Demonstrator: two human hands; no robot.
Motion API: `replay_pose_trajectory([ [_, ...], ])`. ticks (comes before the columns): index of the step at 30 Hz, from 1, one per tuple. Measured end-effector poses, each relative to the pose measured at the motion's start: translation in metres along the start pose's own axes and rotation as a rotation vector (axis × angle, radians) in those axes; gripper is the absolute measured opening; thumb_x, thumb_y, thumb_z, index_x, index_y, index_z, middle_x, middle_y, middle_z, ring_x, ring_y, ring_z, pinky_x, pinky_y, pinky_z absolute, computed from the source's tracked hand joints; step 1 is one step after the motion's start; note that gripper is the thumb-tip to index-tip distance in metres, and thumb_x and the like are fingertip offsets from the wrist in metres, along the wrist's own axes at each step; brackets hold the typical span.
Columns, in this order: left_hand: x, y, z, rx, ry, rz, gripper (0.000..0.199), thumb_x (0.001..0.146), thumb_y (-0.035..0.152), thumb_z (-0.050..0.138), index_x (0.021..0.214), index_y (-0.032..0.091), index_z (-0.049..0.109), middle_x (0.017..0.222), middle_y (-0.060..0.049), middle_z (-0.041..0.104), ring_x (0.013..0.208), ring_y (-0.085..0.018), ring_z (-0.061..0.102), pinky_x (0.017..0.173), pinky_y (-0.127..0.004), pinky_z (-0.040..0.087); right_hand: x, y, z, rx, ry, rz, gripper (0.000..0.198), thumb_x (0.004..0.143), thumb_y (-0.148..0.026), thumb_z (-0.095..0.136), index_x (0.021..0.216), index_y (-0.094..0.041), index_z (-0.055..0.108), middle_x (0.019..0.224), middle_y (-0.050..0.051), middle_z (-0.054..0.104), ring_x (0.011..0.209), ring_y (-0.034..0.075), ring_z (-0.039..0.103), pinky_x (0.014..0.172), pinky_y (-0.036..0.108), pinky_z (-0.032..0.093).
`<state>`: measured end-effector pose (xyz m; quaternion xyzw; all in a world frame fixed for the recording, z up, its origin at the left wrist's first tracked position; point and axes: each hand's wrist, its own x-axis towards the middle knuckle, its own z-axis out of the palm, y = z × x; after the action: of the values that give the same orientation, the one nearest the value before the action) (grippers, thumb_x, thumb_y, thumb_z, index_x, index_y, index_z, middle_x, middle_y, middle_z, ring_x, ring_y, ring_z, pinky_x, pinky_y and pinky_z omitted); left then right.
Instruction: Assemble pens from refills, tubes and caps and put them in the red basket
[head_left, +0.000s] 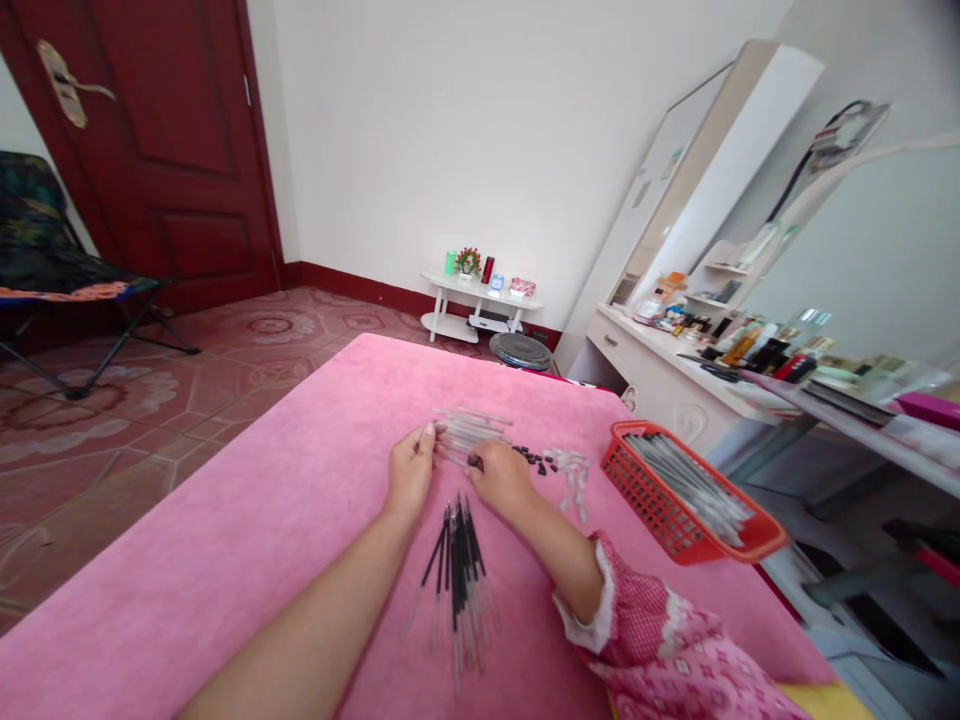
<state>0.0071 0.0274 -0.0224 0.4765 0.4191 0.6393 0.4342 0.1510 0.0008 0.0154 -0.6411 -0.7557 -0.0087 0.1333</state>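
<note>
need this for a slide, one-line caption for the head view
Left hand and right hand on clear plastic pen tubes over a pink cloth table, beside black ink refills and a red mesh basket.

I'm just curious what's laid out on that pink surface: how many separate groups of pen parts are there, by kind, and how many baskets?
Pile of black pen refills: 1
Bunch of clear pen tubes, at both hands: 1
Scatter of small black caps: 1
Heap of small clear pieces: 1
Red basket of pens: 1
Total: 5
</note>
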Motion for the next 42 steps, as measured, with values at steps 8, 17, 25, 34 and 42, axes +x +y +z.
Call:
replay_pose_trajectory([
  [8,-0.004,0.013,0.005,0.001,-0.112,0.016,0.033,0.080,0.041,0.054,0.068,0.013,0.067,0.055,0.001,0.056,0.050,-0.011,0.047,0.050,-0.021,0.035,-0.011,0.014,-0.023,0.249,0.109,0.107,0.013,0.076,-0.029,0.055,0.076,-0.020,0.064,0.077,0.002,0.068,0.071,0.016,0.059,0.062,0.023,0.038],
  [17,-0.011,0.015,0.010,-0.204,-0.299,-0.173,0.030,0.072,0.039,0.066,0.080,0.011,0.068,0.061,-0.002,0.063,0.052,-0.010,0.052,0.050,-0.020,0.039,-0.045,0.010,-0.035,0.318,0.058,0.088,0.016,0.074,-0.030,0.059,0.083,-0.018,0.065,0.077,0.003,0.067,0.068,0.014,0.057,0.060,0.022,0.037],
  [25,-0.003,0.011,0.006,-0.456,-0.141,-0.309,0.030,0.066,0.037,0.072,0.082,0.012,0.067,0.068,-0.002,0.064,0.053,-0.007,0.055,0.047,-0.015,0.041,-0.073,-0.002,-0.050,0.146,-0.494,-0.026,0.019,0.067,-0.037,0.064,0.063,-0.018,0.068,0.058,0.001,0.063,0.050,0.010,0.050,0.047,0.021,0.026],
  [34,-0.005,0.012,0.006,-0.459,-0.137,-0.316,0.033,0.063,0.038,0.074,0.081,0.012,0.067,0.067,-0.002,0.064,0.052,-0.006,0.055,0.046,-0.015,0.042,-0.079,-0.005,-0.044,0.135,-0.546,-0.035,0.016,0.063,-0.020,0.056,0.066,-0.014,0.070,0.059,0.004,0.064,0.052,0.010,0.053,0.047,0.020,0.028],
  [42,-0.004,0.017,0.005,-0.559,-0.078,-0.343,0.026,0.065,0.033,0.073,0.077,0.012,0.064,0.065,0.000,0.063,0.052,-0.005,0.054,0.048,-0.015,0.042,-0.076,-0.004,-0.042,0.290,-0.292,0.116,0.013,0.059,-0.017,0.051,0.058,-0.016,0.064,0.053,0.001,0.058,0.051,0.011,0.048,0.047,0.022,0.027],
])
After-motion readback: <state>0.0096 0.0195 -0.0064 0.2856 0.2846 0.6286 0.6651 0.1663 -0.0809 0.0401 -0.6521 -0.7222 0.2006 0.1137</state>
